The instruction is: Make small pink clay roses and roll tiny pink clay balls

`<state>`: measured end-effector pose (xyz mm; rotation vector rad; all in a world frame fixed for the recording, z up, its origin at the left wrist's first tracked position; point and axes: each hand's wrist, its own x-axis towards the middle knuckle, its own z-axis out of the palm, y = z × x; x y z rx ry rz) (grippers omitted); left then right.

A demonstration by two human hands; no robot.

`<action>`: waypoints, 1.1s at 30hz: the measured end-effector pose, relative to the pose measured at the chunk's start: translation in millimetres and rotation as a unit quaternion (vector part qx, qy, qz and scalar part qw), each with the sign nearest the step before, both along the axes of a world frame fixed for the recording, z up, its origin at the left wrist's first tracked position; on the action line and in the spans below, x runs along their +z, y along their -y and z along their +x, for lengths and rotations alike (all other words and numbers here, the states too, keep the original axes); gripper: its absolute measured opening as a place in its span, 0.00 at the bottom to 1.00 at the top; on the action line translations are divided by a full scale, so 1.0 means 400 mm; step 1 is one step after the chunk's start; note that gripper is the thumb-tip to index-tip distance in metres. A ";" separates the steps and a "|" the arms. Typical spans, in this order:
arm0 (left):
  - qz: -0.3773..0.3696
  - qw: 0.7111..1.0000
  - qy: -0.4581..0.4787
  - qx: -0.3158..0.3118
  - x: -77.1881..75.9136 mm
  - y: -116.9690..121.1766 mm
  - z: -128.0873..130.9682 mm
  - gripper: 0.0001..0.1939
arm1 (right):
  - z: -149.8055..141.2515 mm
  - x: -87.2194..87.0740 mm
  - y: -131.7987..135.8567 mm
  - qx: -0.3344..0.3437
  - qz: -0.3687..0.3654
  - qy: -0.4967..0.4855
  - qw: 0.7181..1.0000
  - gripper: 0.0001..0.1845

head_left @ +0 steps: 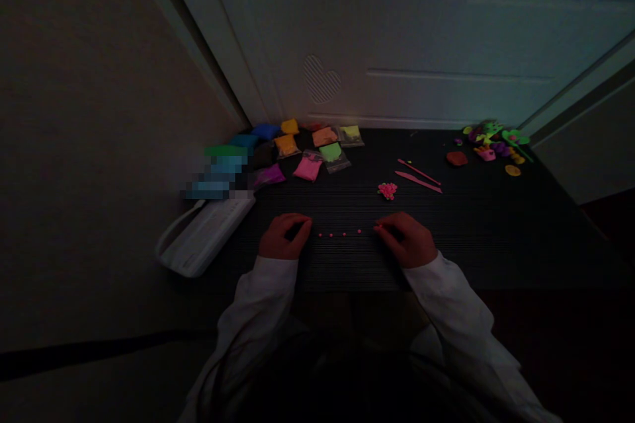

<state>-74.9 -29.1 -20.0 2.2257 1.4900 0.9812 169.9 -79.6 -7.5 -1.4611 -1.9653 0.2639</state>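
Note:
Both of my hands rest low over the dark table, one at each end of a short row of small pink clay balls (344,234). At the left end is my left hand (284,236), thumb and forefinger pressed together; whatever lies between them, if anything, is hidden. My right hand (409,239) pinches a bit of pink clay (380,227) at its fingertips, just right of the row. Beyond it sits a cluster of pink clay balls (387,191) with some pale green at its edges. Two pink modelling tools (418,181) lie behind that cluster.
Bags of coloured clay, among them a pink bag (308,167) and a green bag (332,154), lie at the back left. A white case-like object with a strap (208,234) stands at the left edge. Finished clay flowers (489,139) and a red-brown lump (457,158) are at the back right.

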 end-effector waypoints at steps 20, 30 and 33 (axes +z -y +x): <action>0.003 1.000 -0.007 -0.013 0.001 -0.001 0.002 0.11 | 0.006 -0.028 -0.020 0.016 -0.015 0.130 0.991 0.12; 0.004 1.000 -0.016 -0.022 -0.003 -0.006 0.000 0.11 | 0.004 -0.027 -0.020 0.020 -0.014 0.148 0.989 0.13; 0.006 0.999 -0.020 -0.024 -0.002 -0.006 0.000 0.11 | 0.005 -0.026 -0.019 0.020 -0.012 0.141 0.990 0.13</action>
